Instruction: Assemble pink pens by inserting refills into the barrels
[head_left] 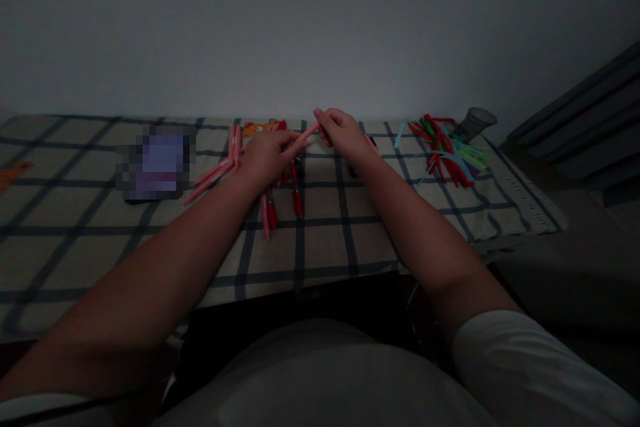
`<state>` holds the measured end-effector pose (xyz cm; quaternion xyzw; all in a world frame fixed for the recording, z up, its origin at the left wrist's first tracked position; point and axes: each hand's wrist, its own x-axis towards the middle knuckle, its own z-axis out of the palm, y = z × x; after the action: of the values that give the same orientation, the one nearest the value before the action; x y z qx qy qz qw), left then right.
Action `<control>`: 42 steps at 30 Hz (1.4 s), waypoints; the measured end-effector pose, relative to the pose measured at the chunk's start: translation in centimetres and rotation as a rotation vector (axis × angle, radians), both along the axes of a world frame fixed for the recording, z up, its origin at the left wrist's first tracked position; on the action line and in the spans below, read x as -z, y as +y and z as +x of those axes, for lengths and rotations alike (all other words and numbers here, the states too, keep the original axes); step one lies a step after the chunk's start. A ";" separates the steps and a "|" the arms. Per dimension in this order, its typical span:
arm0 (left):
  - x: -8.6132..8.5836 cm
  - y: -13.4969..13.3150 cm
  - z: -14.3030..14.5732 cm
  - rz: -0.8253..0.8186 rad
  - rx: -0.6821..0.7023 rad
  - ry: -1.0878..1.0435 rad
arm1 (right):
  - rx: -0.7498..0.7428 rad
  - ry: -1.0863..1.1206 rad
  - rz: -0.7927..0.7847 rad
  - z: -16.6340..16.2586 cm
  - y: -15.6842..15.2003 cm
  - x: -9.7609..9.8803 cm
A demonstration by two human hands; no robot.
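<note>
Above the table, a slim pink pen slants between my two hands. My left hand has its fingers closed round the lower part of it. At the upper end, my right hand pinches the tip, and its fingers hide that end. Several more pink pens lie to the left of my left hand. Below that hand are red pen-like pieces beside another pink pen, partly covered by my fingers. A dark object with some pink on it is mostly hidden behind my right wrist.
A checked cloth covers the table, which meets a pale wall. On the left lies a blurred-out phone-like device. Toward the right are a bundle of coloured strips and a tipped grey translucent cup. An orange bear print shows at the back.
</note>
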<state>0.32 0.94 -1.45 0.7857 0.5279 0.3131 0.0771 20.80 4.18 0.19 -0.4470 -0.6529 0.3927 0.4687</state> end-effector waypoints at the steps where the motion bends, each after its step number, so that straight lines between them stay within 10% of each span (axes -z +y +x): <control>1: 0.0 0.0 0.0 0.003 0.003 0.008 | 0.004 -0.003 -0.002 0.0 0.0 0.0; 31: -0.2 -0.5 0.1 -0.036 0.093 -0.026 | -0.043 0.098 -0.004 -0.6 -0.6 -1.1; 42: 0.5 0.4 0.1 0.018 0.048 -0.074 | -0.195 0.087 0.068 0.2 1.9 1.6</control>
<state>0.39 1.31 -1.98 0.7869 0.5027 0.3447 0.0968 21.02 6.05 -1.42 -0.3479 -0.6851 0.4332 0.4711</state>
